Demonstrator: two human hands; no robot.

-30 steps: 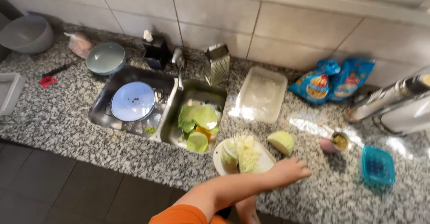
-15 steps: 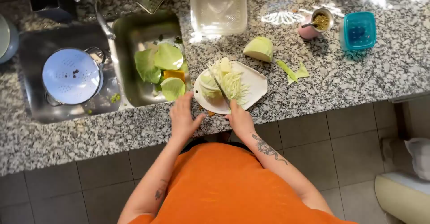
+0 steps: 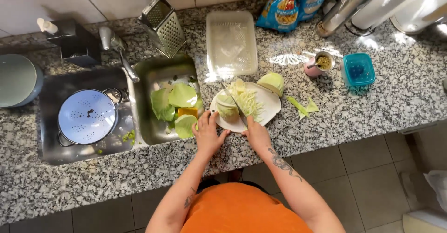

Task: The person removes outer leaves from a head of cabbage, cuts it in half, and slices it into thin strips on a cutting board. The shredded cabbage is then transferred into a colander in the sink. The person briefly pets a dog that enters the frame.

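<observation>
Cabbage piece (image 3: 227, 110) sits on a white cutting board (image 3: 270, 103), at the board's left end, on the speckled granite worktop (image 3: 354, 107) just right of the sink (image 3: 164, 74). Left hand (image 3: 208, 134) rests on it, fingers curled over the near side, pressing it down. Right hand (image 3: 255, 134) is closed around the handle of a knife (image 3: 236, 105); blade runs diagonally across the board, edge against the cabbage. Shredded cabbage (image 3: 249, 100) piled just right of the blade. Cabbage half (image 3: 272, 82) at the board's far right edge. Loose leaves (image 3: 178, 98) lie in the sink basin. White colander (image 3: 87, 116) sits in the left basin. Clear plastic tub (image 3: 231, 42) stands behind the board, box grater (image 3: 164, 25) to its left, well apart from the hands.
</observation>
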